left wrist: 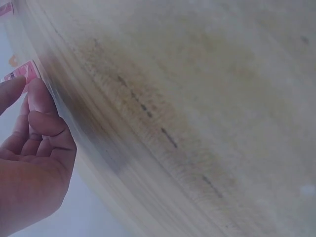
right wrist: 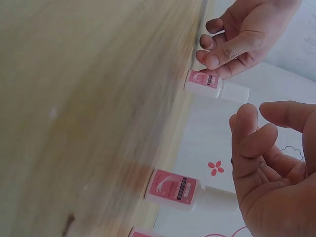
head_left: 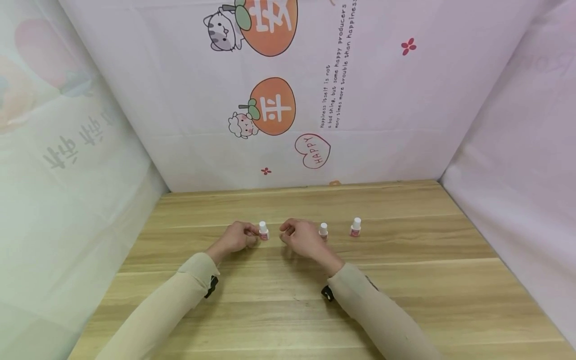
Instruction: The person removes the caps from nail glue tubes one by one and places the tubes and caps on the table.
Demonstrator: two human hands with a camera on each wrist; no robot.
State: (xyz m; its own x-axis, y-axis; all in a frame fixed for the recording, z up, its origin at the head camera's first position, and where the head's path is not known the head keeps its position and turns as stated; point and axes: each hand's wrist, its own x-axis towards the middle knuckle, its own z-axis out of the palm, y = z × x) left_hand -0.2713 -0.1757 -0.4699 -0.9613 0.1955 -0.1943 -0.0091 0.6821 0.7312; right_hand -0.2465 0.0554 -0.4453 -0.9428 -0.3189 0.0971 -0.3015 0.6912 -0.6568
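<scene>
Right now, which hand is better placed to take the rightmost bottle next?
Right, likely: the right hand holds nothing and is nearer the rightmost bottle, though the middle bottle stands between. The left hand is farther off, beside the leftmost bottle.

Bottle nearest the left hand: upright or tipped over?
Upright. In the head view, the pink-labelled bottle stands on its base on the wooden table, white cap pointing up, beside the left hand.

Bottles (head_left: 355, 228) look smooth plastic, the tabletop (head_left: 270, 305) wood-grained, the backdrop (head_left: 382, 100) cloth.
</scene>
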